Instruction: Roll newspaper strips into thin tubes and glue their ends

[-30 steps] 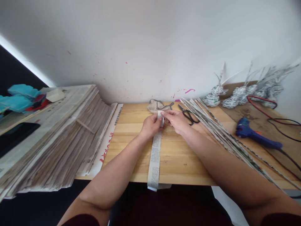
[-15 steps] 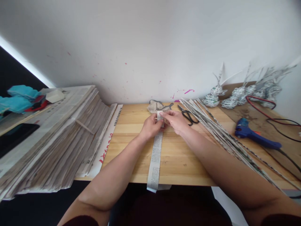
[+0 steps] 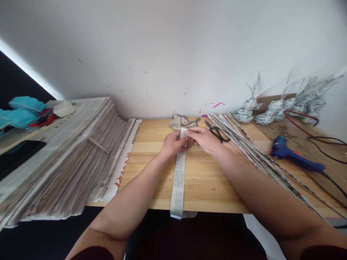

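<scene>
A long printed paper strip (image 3: 179,177) runs from both hands toward me and hangs a little past the table's front edge. My left hand (image 3: 173,143) is closed on the strip's left side near its far end. From the right, my right hand (image 3: 201,138) pinches the same end between thumb and fingers. Some fingertips are hidden behind the paper. Just beyond the hands lies a crumpled greyish cloth (image 3: 178,122). Black-handled scissors (image 3: 219,133) rest to the right of my right hand.
Tall newspaper stack (image 3: 78,162) at left, bearing a black phone (image 3: 20,157). Thin rolled paper sticks (image 3: 252,155) lie to the right. Farther right are a blue glue gun (image 3: 295,157) with a cable, brown cardboard (image 3: 320,180) and woven paper figures (image 3: 273,110).
Both hands stay close together on the strip's far end, with only slight finger movement. The strip's upper part shows a bit more and its lower end has shifted slightly right.
</scene>
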Action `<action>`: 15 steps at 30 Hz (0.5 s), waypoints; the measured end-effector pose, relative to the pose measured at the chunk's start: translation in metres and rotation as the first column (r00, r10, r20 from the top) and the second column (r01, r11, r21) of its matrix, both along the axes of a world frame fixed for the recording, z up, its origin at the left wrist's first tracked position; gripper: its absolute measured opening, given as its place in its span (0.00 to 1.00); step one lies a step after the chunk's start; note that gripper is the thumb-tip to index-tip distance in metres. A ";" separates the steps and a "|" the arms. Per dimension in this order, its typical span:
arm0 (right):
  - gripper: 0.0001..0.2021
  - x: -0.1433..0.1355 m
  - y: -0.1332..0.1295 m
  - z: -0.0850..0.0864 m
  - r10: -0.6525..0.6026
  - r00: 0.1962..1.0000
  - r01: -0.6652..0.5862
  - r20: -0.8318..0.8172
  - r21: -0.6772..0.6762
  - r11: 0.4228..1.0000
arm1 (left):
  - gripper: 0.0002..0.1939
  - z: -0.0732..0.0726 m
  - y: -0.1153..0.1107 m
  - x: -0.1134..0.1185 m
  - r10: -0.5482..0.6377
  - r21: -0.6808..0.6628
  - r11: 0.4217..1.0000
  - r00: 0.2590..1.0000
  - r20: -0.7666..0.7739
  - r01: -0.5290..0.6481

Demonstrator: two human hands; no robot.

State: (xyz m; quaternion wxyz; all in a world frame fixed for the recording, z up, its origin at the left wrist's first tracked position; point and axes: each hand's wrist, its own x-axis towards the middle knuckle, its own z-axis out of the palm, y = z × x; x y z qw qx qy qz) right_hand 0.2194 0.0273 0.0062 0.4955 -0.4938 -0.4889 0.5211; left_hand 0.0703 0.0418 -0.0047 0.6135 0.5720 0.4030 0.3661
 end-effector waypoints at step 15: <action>0.16 -0.014 -0.001 0.001 -0.215 0.956 0.187 -0.199 -0.150 0.971 | 0.10 -0.006 -0.001 0.004 -0.061 0.085 0.994 0.997 -0.040 0.064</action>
